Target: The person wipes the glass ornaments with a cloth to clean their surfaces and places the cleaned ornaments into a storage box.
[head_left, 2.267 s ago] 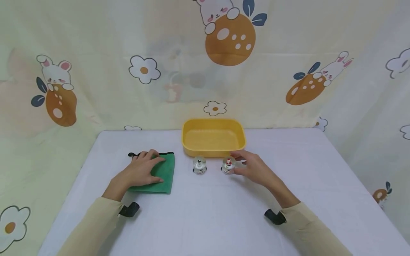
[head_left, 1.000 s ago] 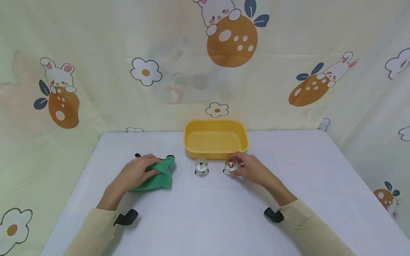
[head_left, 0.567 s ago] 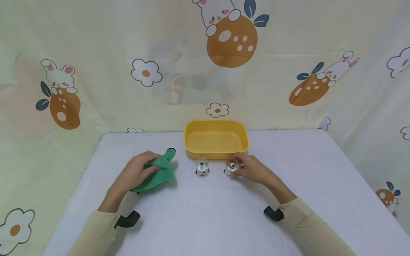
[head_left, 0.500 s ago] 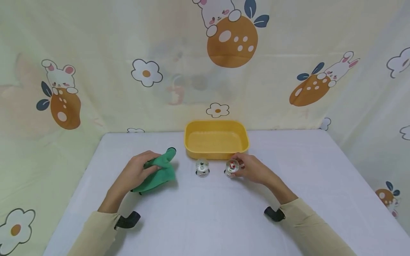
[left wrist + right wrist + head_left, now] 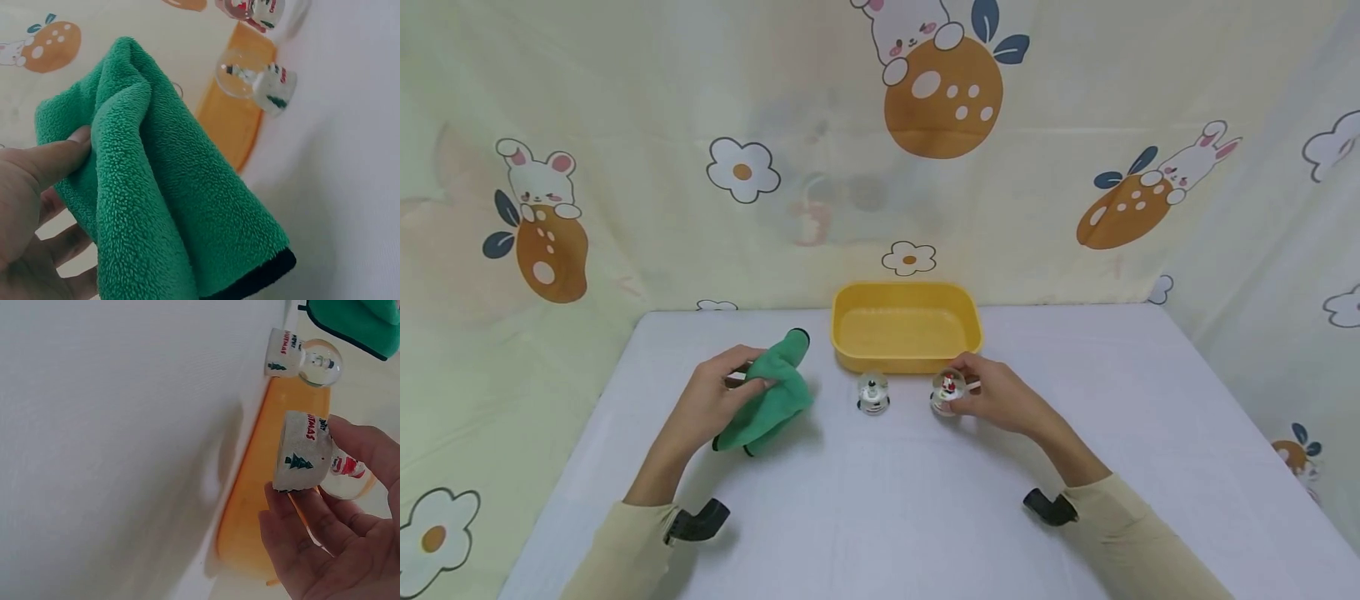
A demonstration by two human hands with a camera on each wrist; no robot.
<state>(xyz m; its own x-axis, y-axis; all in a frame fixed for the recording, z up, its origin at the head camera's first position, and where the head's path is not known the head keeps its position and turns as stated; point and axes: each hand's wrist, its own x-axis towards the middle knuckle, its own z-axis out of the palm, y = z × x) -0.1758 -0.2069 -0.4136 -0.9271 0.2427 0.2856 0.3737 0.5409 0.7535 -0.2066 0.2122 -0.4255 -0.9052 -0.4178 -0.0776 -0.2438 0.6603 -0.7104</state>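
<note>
My left hand (image 5: 711,400) pinches a folded green cloth (image 5: 775,396) with dark edging, lifted off the table at the left. The left wrist view shows the thumb pressing into the fold of the towelling. My right hand (image 5: 1000,396) grips a small snow globe (image 5: 947,390) with a red Santa figure inside. Its white base, printed with a green tree and red letters, faces the right wrist view, tilted and raised from the table. A second snow globe (image 5: 873,393), holding a snowman, stands upright on the table between the hands.
A yellow rectangular tray (image 5: 906,364) stands at the back of the white table (image 5: 880,517), just behind the globes. A patterned curtain (image 5: 820,217) hangs beyond the table's far edge.
My left hand has gathered the flat cloth and raised it off the table. My right hand, first beside the Santa globe, now holds it and has shifted it slightly right and up.
</note>
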